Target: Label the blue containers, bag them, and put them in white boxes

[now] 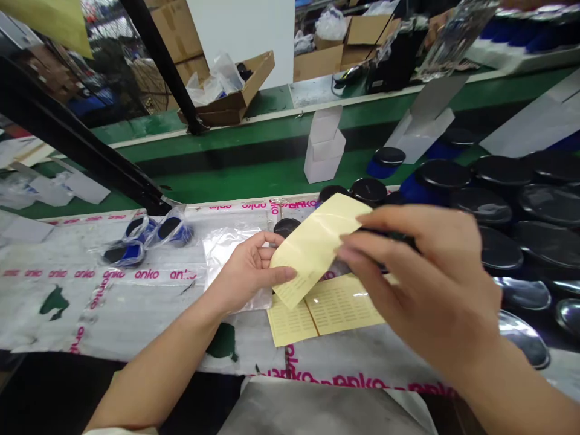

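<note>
Both hands up over the counter [149,326], apart from each other, yellow sheet [312,251] between them. Left hand [254,266]: forearm comes in from bottom left, angled up and right; thumb flat on the sheet's lower left face, other fingers curled at and behind its left edge, so clamped on the sheet. Right hand [435,284]: comes in from lower right, back of hand toward camera, wrist bent inward, fingers reaching left; fingertips overlap the sheet's right edge. Cannot tell if they pinch the sheet itself or something small on it, slight blur there. Sheet: pale yellow, thin, roughly rectangular, held tilted with its long side running lower left to upper right; glossy, light glare across the middle, faint printed rows near the bottom corner, rest looks plain. It's held above the counter, over more yellow label sheets [348,308] lying flat, these with small printed text in rows and a brown strip between two sections. Clear plastic bags [217,248] lie behind and left of the left hand. Black-lidded containers [498,205] crowd the right side, some with blue sides, partly hidden by the right hand. Small open white box [324,154] stands behind the sheet.
</note>
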`<state>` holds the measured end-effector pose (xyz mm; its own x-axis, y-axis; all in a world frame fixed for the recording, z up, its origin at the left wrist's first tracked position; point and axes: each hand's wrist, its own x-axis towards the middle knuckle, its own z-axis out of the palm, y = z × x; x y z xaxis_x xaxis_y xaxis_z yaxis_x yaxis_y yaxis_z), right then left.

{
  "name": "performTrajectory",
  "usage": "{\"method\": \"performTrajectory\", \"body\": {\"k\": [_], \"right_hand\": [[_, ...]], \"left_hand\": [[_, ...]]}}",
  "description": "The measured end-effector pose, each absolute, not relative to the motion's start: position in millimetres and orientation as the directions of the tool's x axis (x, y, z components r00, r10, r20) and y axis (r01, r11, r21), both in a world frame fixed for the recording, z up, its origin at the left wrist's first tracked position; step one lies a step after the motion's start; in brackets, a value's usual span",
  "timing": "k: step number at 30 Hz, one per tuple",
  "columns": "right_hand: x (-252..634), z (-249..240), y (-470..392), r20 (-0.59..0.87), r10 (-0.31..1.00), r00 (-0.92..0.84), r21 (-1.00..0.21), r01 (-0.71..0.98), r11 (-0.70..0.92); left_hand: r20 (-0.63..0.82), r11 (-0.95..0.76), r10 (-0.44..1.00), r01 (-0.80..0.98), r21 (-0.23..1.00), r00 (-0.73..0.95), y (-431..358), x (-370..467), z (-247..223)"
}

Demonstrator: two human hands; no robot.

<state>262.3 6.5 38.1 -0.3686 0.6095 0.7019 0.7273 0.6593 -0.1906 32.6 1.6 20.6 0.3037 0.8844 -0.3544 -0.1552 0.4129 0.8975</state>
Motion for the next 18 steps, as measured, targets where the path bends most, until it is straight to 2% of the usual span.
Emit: {"method": "performTrajectory", "body": {"k": [5,11,15,18], "right_hand": [[258,18,-7,0.611,0.661,-0.435,-0.352,0.599,0.719],[258,13,-9,0.568,0.735,-0.369,-0.471,0.586,0.659],[257,18,-15,0.574,0.728,-0.375,-0.440,0.608,0.661],[257,16,-19,0.593,0.694,-0.409,-0.367,0.630,0.685]], "left_hand": [[-0.347,0.466,0.852,-0.264,0.844,0.392,-4,39,11],[-0.278,0.436,0.851,-0.305,0.847,0.445,-10,42,8],[-0.248,0.353,0.874,-0.195,0.915,0.418,-11,44,4],[-0.289,0.381,0.862,-0.157,0.911,0.416,-12,45,1]]}}
